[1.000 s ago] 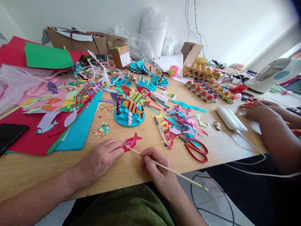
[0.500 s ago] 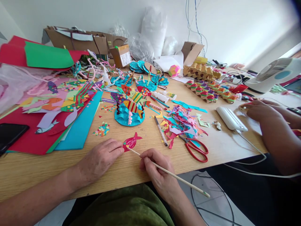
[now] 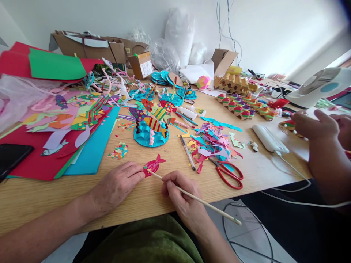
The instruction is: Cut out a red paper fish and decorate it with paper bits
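Note:
A small red paper fish lies on the wooden table, its tail pointing to the upper right. My left hand rests on the table with its fingers together, the fingertips holding down the left end of the fish. Between the fingers and thumb of my right hand is a thin wooden stick. Its tip touches the fish near the head, where a small yellow and green bit shows. Beyond the fish, a blue scalloped base bears several decorated paper fish.
Red-handled scissors, a pen and paper scraps lie to the right. Small confetti sits left of centre. Coloured sheets and a phone are at left. A co-worker's hands are beyond a white power bank.
The stick's rear end has shifted slightly left and up with my right hand. My left hand stays put. The co-worker's hands have lifted and drawn right, uncovering a colourful item.

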{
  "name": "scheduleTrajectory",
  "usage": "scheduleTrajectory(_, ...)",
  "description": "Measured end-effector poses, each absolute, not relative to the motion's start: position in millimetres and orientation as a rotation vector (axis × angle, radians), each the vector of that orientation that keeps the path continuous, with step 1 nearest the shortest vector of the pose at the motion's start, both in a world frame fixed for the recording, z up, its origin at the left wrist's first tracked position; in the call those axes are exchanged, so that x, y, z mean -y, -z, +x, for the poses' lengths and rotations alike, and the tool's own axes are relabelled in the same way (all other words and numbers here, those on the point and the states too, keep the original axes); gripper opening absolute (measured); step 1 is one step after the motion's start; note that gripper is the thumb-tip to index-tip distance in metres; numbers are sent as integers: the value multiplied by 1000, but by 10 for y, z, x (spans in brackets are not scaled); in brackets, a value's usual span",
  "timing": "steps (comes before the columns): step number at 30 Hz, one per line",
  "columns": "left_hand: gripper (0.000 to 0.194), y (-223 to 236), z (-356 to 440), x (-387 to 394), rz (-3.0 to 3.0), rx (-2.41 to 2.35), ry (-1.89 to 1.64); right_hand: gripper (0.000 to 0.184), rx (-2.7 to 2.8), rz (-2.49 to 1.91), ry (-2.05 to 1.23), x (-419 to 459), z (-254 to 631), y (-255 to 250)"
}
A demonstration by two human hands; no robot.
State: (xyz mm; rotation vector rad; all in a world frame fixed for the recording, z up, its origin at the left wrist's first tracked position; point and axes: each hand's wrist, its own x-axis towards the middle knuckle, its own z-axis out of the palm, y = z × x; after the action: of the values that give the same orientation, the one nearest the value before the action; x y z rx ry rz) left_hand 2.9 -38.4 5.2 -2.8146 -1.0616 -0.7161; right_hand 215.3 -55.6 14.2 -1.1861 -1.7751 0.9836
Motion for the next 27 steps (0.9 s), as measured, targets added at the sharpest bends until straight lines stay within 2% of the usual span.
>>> scheduleTrajectory(27,36,-48,24,390,-2816,1072,703,16,1757,-1188,-962,563,2159,-140)
